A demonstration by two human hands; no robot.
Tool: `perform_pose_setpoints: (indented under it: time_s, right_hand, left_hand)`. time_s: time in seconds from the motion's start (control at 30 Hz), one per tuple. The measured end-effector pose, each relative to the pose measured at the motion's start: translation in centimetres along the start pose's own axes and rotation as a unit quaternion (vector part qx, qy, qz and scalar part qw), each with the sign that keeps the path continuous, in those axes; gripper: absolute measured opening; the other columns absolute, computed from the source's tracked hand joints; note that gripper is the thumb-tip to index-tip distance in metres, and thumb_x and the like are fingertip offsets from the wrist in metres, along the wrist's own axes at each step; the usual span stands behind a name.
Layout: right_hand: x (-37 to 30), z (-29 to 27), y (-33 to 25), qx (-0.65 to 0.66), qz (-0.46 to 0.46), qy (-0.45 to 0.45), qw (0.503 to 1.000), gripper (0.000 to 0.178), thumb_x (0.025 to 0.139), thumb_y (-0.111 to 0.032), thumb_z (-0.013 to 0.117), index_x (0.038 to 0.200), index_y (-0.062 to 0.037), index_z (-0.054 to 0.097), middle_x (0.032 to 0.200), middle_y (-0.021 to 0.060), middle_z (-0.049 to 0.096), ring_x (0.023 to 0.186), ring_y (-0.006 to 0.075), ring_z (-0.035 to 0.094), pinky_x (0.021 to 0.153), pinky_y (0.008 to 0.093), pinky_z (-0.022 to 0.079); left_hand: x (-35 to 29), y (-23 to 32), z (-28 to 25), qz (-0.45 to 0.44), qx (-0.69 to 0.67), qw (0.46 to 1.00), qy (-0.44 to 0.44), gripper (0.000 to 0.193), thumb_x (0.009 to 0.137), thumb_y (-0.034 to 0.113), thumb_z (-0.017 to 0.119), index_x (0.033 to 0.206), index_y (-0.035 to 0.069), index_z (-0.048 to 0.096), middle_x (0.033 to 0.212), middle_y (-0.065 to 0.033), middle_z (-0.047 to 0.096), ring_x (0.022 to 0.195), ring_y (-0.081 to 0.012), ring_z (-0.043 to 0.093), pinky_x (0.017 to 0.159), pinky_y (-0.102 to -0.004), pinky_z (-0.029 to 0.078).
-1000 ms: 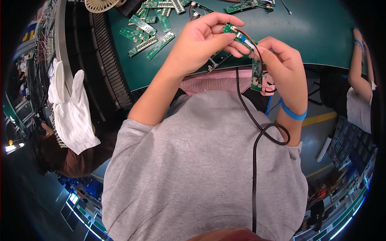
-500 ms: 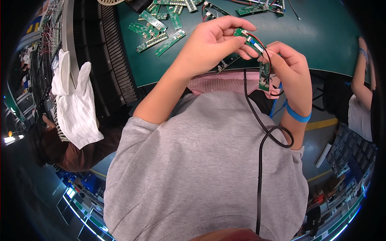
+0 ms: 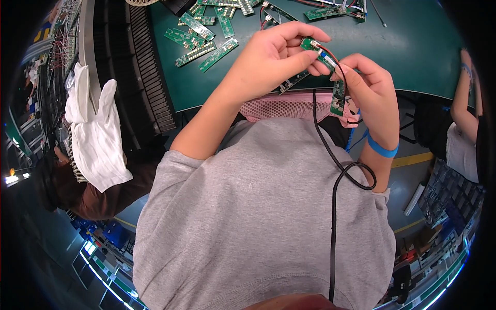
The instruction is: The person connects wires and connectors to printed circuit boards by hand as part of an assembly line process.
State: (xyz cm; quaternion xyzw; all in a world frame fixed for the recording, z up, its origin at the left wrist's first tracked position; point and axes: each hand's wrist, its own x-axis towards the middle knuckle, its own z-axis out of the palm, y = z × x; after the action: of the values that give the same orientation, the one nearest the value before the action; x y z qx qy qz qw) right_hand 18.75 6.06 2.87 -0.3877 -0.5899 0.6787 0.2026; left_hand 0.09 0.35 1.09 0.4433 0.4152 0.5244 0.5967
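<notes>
My left hand (image 3: 271,59) is closed on a narrow green circuit board (image 3: 308,44), its thumb and fingers on the edges. A white connector and a small blue part show on that board, and red and black wires (image 3: 335,56) arch from it toward the other hand. My right hand (image 3: 374,85) pinches at the board's lower end, where a second green circuit board (image 3: 338,99) hangs down below the fingertips. Exactly what lies between the right fingertips is partly hidden. A blue band (image 3: 382,147) circles my right wrist.
Loose green circuit boards (image 3: 218,55) lie heaped at the far left of the green table (image 3: 413,57). More wired boards (image 3: 325,11) lie at the back. A black cable (image 3: 333,217) hangs over my shirt. White gloves (image 3: 98,134) hang at left; another person's arm (image 3: 461,98) is at right.
My left thumb has shifted slightly on the upper board. The hanging board has moved a little left and up with my right hand. Both hands keep their hold.
</notes>
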Motion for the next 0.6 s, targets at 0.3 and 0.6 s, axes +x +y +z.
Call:
perform_pose_setpoints:
  time_s: [0.3,0.6]
  right_hand:
    - [0.6,1.5,-1.1,-0.181,-0.159,0.045,0.97,0.011,0.081,-0.007,0.058,0.077,0.0035,0.057,0.068,0.0063,0.052,0.053,0.0097,0.046,0.046,0.0224,0.036]
    - [4.1,0.5,-1.1,-0.32,-0.281,0.146,0.893,0.019,0.077,-0.012,0.062,0.093,-0.0032,0.056,0.085,0.011,0.055,0.073,0.0244,0.055,0.064,0.0324,0.044]
  left_hand:
    - [0.0,0.0,0.5,0.013,0.015,0.995,0.094,0.014,0.08,0.002,0.056,0.094,0.001,0.051,0.083,0.0004,0.054,0.068,-0.0034,0.051,0.059,-0.0177,0.043]
    - [1.2,-0.6,-1.5,0.09,0.198,0.954,0.207,0.029,0.079,0.007,0.06,0.104,0.004,0.047,0.086,-0.0074,0.058,0.071,-0.0108,0.056,0.065,-0.0244,0.047]
